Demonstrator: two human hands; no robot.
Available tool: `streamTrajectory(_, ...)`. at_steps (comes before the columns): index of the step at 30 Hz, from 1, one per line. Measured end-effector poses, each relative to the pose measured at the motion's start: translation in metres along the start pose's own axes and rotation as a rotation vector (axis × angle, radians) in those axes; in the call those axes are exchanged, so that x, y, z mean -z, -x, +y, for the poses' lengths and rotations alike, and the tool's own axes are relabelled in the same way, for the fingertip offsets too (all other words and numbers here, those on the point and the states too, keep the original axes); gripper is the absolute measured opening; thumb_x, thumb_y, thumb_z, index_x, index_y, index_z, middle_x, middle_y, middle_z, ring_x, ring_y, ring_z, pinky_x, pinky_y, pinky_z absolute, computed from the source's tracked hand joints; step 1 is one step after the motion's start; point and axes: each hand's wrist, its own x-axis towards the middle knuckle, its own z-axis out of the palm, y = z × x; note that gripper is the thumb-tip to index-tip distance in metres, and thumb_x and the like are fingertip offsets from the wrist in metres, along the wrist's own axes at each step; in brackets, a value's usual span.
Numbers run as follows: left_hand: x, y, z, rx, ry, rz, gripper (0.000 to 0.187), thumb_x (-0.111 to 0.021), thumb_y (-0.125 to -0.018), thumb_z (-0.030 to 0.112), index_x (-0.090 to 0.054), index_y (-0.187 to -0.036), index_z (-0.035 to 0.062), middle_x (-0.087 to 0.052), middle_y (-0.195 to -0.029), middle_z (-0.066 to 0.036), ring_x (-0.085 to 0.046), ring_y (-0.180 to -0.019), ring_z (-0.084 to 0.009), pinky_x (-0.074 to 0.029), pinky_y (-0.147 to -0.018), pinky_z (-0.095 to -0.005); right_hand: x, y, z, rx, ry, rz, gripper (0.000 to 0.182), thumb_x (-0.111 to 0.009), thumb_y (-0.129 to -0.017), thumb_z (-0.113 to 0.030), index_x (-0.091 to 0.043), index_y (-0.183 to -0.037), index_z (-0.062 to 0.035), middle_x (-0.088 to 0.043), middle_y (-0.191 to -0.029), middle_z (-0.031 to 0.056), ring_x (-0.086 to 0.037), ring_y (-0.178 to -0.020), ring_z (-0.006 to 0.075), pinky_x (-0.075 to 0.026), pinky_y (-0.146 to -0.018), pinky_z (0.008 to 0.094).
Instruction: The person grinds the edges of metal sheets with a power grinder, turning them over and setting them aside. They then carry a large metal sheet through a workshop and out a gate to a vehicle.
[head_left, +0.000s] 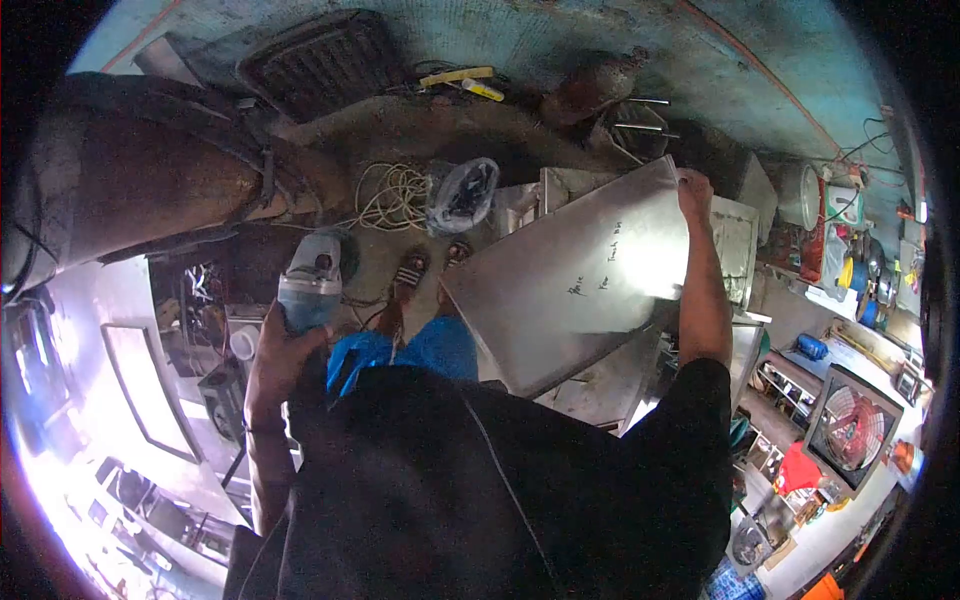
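My left hand (292, 348) is closed round the lower end of a pale-blue and grey plastic jug-like object (312, 283); its exact kind is hard to make out. At the upper right, my right hand (694, 190) grips the far corner of a large flat metal panel (560, 275). The panel lies tilted across the middle of the view, with handwriting on its face and a bright glare near my right forearm. Other metal pieces (600, 385) show beneath it.
Coiled pale cord (392, 197) and a clear plastic bag (464, 196) lie on the floor beyond my feet. A large brown cylinder (160, 185) stretches across the left. A dark ribbed crate (325, 62) leans at the wall. A red-bladed fan (852, 428) stands at right.
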Motion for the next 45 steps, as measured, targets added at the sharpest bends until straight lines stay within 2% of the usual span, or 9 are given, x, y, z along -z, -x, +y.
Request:
streamTrajectory(3,-0.001,0.003,0.021,0.032,-0.09,-0.032,0.061,-0.074,-0.075,0.019,-0.05,-0.129,0.0006,-0.062,-0.114,-0.016,-0.059,-0.103,-0.0246,-0.045,-0.091,-0.0362,0.027,0.003,-0.017,-0.085,-0.156,0.029,0.021,-0.06,-0.084,-0.015,-0.071,-0.102,-0.0101,-0.07,-0.104,0.0123,-0.066,-0.096,0.0316,-0.052,-0.087,0.0424)
streamTrajectory(8,-0.004,-0.002,0.011,0.015,-0.034,-0.05,0.06,-0.072,-0.075,0.02,-0.05,-0.128,0.001,-0.062,-0.114,-0.015,-0.059,-0.103,-0.0248,-0.045,-0.091,-0.0366,0.019,0.013,0.007,0.011,-0.336,0.089,0.022,-0.057,-0.086,-0.017,-0.07,-0.102,-0.0119,-0.07,-0.105,0.0118,-0.065,-0.097,0.0312,-0.051,-0.089,0.0415)
streamTrajectory(10,-0.004,-0.003,0.015,-0.035,-0.053,-0.036,0.06,-0.072,-0.076,0.02,-0.05,-0.128,0.0012,-0.062,-0.114,-0.015,-0.059,-0.103,-0.0252,-0.045,-0.091,-0.0369,0.043,0.027,-0.005,-0.259,-0.662,0.015,0.024,-0.057,-0.087,-0.016,-0.069,-0.106,-0.0099,-0.07,-0.106,0.014,-0.067,-0.097,0.0301,-0.052,-0.088,0.039)
streamTrajectory(14,-0.007,-0.008,0.02,-0.025,-0.1,-0.03,0.06,-0.071,-0.076,0.022,-0.05,-0.128,0.0024,-0.062,-0.113,-0.015,-0.059,-0.103,-0.0264,-0.044,-0.091,-0.0368,0.014,0.037,0.035,-0.201,-0.299,-0.158,0.024,-0.056,-0.088,-0.014,-0.069,-0.107,-0.0076,-0.07,-0.104,0.015,-0.068,-0.096,0.0299,-0.053,-0.084,0.0387)
streamTrajectory(29,-0.009,-0.015,0.018,-0.009,-0.065,-0.097,0.056,-0.072,-0.076,0.019,-0.052,-0.125,0.0023,-0.063,-0.109,-0.012,-0.06,-0.099,-0.0226,-0.045,-0.089,-0.0351,0.065,0.058,0.004,-0.387,-0.653,-0.184,0.031,-0.057,-0.086,-0.016,-0.066,-0.114,-0.0048,-0.07,-0.108,0.0136,-0.068,-0.096,0.0244,-0.052,-0.084,0.0342)
streamTrajectory(35,-0.008,-0.021,0.013,-0.019,-0.097,-0.119,0.057,-0.072,-0.075,0.021,-0.052,-0.124,0.0014,-0.064,-0.107,-0.012,-0.06,-0.097,-0.023,-0.045,-0.087,-0.0353,0.025,0.073,0.053,-0.073,-0.268,-0.225,0.028,-0.057,-0.084,-0.021,-0.066,-0.093,0.0033,-0.067,-0.092,0.0265,-0.067,-0.088,0.0369,-0.053,-0.076,0.0447)
streamTrajectory(37,-0.009,-0.018,0.016,-0.018,-0.113,-0.118,0.057,-0.072,-0.075,0.022,-0.052,-0.124,0.0011,-0.064,-0.107,-0.012,-0.06,-0.098,-0.0238,-0.045,-0.088,-0.0355,0.033,0.069,0.042,-0.395,-0.251,-0.256,0.022,-0.058,-0.086,-0.019,-0.071,-0.101,-0.0084,-0.072,-0.097,0.0098,-0.068,-0.09,0.0282,-0.054,-0.077,0.038)
streamTrajectory(41,-0.014,-0.01,0.036,-0.076,-0.254,-0.036,0.057,-0.073,-0.075,0.024,-0.052,-0.124,0.0012,-0.064,-0.108,-0.014,-0.06,-0.099,-0.0261,-0.045,-0.09,-0.0361,0.046,0.071,0.03,-0.245,-0.151,-0.237,0.02,-0.06,-0.085,-0.02,-0.072,-0.095,-0.0073,-0.072,-0.095,0.0095,-0.069,-0.088,0.029,-0.055,-0.076,0.0387)
streamTrajectory(45,-0.009,-0.017,0.026,-0.088,-0.219,-0.102,0.06,-0.074,-0.076,0.027,-0.052,-0.125,0.001,-0.064,-0.108,-0.014,-0.061,-0.1,-0.0258,-0.044,-0.091,-0.037,0.041,0.075,0.028,-0.311,-0.258,-0.183,0.029,-0.061,-0.082,-0.026,-0.07,-0.101,-0.0066,-0.069,-0.095,0.0212,-0.068,-0.091,0.0363,-0.054,-0.079,0.0454)
